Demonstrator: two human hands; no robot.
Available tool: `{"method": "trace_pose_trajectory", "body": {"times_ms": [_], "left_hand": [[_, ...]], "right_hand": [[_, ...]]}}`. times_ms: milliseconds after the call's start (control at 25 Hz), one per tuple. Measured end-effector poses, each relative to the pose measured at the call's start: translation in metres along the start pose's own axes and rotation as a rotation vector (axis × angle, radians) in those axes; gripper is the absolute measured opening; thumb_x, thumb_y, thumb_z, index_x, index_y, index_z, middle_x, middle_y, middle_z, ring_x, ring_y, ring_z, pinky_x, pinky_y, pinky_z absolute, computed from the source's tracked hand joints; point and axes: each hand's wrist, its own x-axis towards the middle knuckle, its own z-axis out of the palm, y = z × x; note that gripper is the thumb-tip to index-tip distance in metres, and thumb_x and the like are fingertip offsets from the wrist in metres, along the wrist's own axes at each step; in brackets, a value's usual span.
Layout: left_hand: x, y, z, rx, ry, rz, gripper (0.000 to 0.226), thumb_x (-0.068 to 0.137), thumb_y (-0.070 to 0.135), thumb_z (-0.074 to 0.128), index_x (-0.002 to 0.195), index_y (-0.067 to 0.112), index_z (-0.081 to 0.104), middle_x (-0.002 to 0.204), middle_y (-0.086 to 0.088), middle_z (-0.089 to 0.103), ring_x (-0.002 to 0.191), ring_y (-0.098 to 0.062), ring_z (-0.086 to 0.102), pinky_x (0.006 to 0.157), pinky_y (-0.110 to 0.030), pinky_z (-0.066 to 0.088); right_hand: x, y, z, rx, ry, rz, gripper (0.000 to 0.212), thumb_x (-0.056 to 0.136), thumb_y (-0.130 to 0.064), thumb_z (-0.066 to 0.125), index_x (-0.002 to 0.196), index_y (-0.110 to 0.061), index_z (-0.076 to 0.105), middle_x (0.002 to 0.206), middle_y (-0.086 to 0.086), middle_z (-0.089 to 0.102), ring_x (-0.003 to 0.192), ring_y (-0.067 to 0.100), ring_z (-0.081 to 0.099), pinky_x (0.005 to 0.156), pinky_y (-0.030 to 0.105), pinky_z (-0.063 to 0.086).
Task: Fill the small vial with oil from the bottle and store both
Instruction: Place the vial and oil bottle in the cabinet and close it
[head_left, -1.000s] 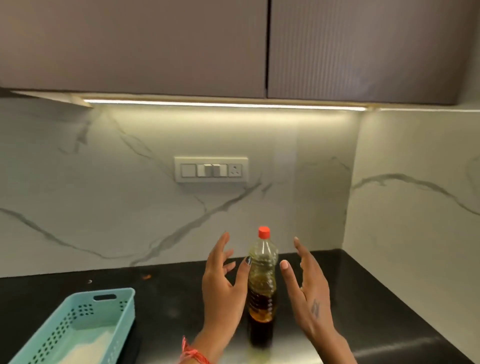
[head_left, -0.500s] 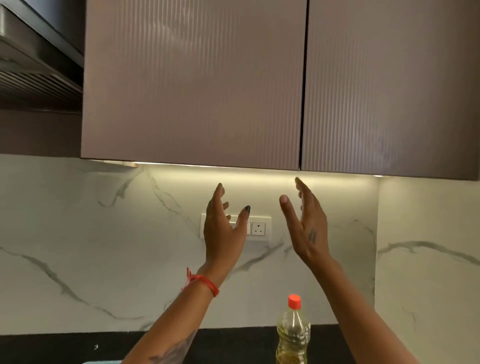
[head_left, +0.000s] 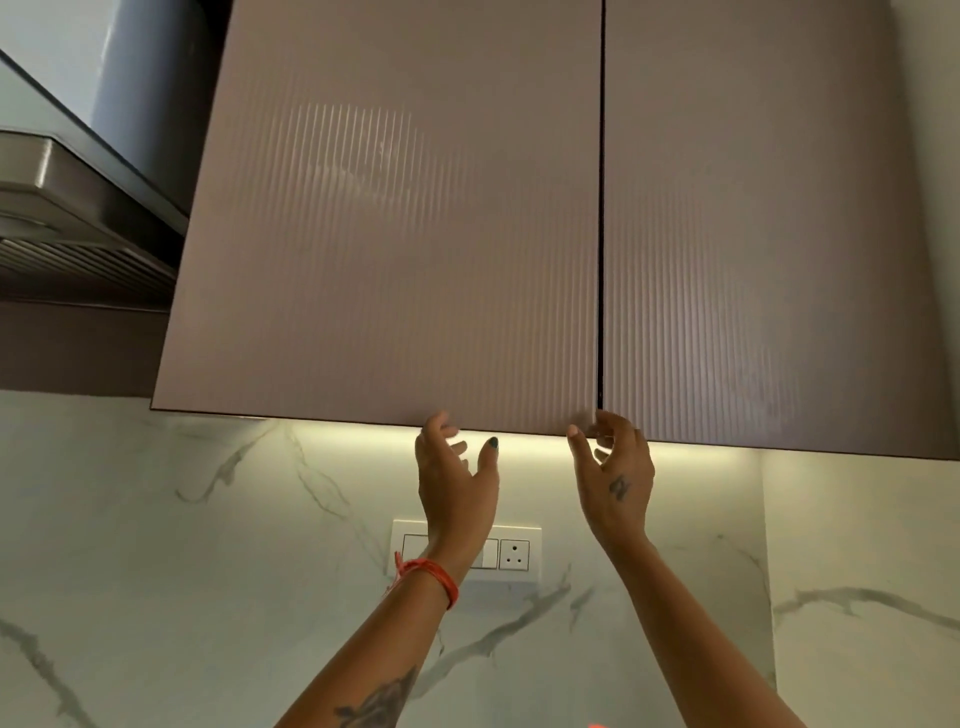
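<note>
Two ribbed cabinet doors fill most of the view, the left door (head_left: 384, 218) and the right door (head_left: 753, 234) meeting at a dark vertical seam; both look closed. Below the doors runs a lit strip over a white marble wall (head_left: 156, 545). Left of the left door sits a grey range hood (head_left: 78, 223). Under the doors, on the wall, is a white switch plate (head_left: 514, 555) with a socket.

Both arms reach up to the bottom edge of the doors. The left hand (head_left: 454, 478) is spread and loose, its fingertips at the lower edge of the left door, gripping nothing. It wears a red thread (head_left: 431, 577) at the wrist. The right hand (head_left: 613, 467) has its fingers curled at the seam, touching the bottom corner where the doors meet, with nothing else in it. Neither bottle nor vial can be seen.
</note>
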Motion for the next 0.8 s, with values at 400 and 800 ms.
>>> {"method": "trace_pose_trajectory", "body": {"times_ms": [400, 800], "left_hand": [[0.024, 0.007, 0.010, -0.735, 0.001, -0.635, 0.046, 0.084, 0.002, 0.062, 0.120, 0.010, 0.033, 0.107, -0.016, 0.060, 0.100, -0.027, 0.063, 0.083, -0.031, 0.051], [0.013, 0.007, -0.004, -0.770, -0.109, -0.509, 0.046, 0.078, -0.003, 0.067, 0.119, 0.002, 0.047, 0.115, -0.017, 0.063, 0.102, -0.026, 0.064, 0.079, -0.025, 0.053]], "right_hand": [[0.017, -0.016, 0.012, 0.701, -0.079, 0.840, 0.026, 0.086, -0.022, 0.064, 0.098, 0.001, 0.059, 0.101, 0.021, 0.066, 0.085, 0.032, 0.067, 0.075, 0.036, 0.055], [-0.002, -0.038, -0.008, 0.880, -0.071, 0.716, 0.032, 0.094, -0.016, 0.052, 0.122, -0.002, 0.045, 0.100, 0.019, 0.064, 0.093, 0.033, 0.066, 0.085, 0.039, 0.053]]}}
